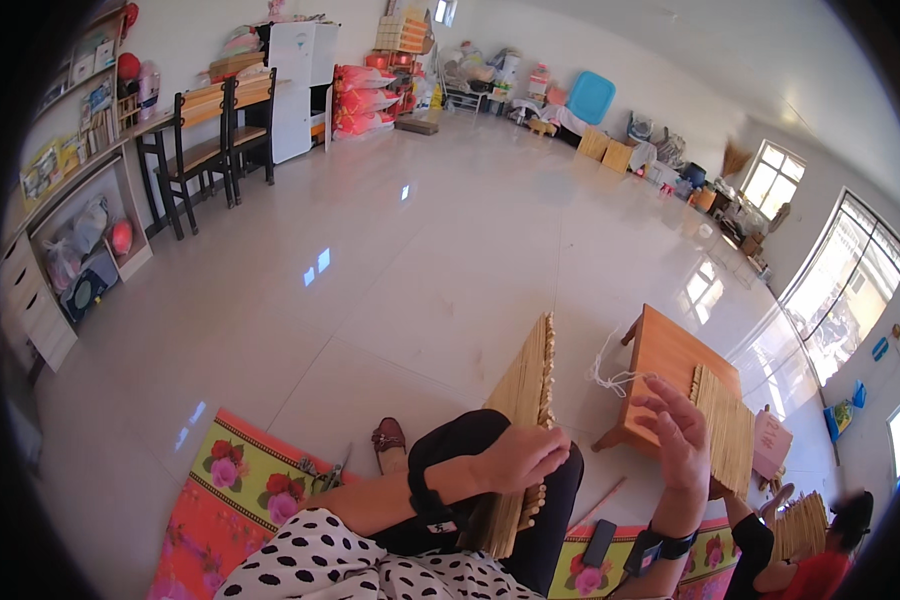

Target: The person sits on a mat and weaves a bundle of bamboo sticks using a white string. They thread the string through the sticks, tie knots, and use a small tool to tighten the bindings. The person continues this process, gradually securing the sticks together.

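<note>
the stick mat [518, 388] stands left of the low table [667, 345], beyond it chairs [202, 106].

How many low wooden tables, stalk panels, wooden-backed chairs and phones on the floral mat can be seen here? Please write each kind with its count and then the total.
Low wooden table: 1
Stalk panels: 3 (over the lap, on the table, beside the other person)
Wooden-backed chairs: 2
Dark phone: 1
Total: 7
</note>
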`<state>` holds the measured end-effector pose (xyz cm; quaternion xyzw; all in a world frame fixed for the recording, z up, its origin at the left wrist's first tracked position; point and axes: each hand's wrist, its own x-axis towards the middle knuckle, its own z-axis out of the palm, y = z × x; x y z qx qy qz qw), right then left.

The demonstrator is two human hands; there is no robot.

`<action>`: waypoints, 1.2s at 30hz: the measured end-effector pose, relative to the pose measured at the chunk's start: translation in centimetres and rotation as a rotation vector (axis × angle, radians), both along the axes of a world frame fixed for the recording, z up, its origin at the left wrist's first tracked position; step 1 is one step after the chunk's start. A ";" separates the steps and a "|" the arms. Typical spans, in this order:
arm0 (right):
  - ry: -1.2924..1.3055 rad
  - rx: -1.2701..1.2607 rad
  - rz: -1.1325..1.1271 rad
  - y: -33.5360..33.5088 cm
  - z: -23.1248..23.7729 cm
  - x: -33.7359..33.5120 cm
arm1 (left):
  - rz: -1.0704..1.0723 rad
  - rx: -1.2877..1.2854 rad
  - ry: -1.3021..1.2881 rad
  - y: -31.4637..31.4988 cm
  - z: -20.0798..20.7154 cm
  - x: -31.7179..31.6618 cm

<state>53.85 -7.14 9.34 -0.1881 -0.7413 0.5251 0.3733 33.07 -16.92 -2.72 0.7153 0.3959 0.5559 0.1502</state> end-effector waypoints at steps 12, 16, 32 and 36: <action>0.275 -0.409 0.645 -1.1 -0.4 -0.2 | -0.313 -0.208 -0.616 -3.8 8.3 -4.3; 0.265 -0.394 0.671 -1.8 0.2 -1.0 | -0.545 -0.433 -0.679 -3.3 8.6 -3.6; 0.439 -0.188 0.059 3.4 -3.3 11.1 | -0.144 -0.514 -0.662 -7.0 4.7 -14.3; 0.269 -0.294 -0.077 3.9 -7.2 12.8 | -0.015 -0.467 -0.787 -9.0 3.5 -16.7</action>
